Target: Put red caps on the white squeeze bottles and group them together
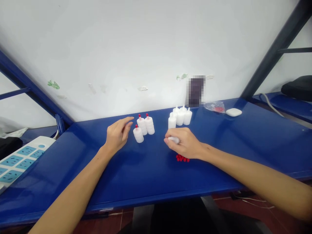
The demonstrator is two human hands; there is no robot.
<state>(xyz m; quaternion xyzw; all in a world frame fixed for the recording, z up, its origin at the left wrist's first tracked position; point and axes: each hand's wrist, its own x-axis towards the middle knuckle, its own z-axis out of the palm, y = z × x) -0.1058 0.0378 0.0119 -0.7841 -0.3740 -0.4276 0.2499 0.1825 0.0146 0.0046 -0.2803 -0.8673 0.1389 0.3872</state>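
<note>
Note red-capped bottles [149, 126] stood upright beside L hand [117, 134], apart from capless bottles [179, 118] nr back edge of worktop [146, 172], prob. to keep both kinds distinct. Note loose red caps [182, 159] btwn R hand [187, 143] and front edge, prob. for short reach. See L hand open, w/ nothing visible in it. See R hand closed on white bottle [175, 140], tilted, mostly hidden in palm, prob. for steady hold; find nozzle end protruding at fingertips, pointed roughly toward L hand.

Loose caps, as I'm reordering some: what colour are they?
The loose caps are red, seen best in the head view.
</note>
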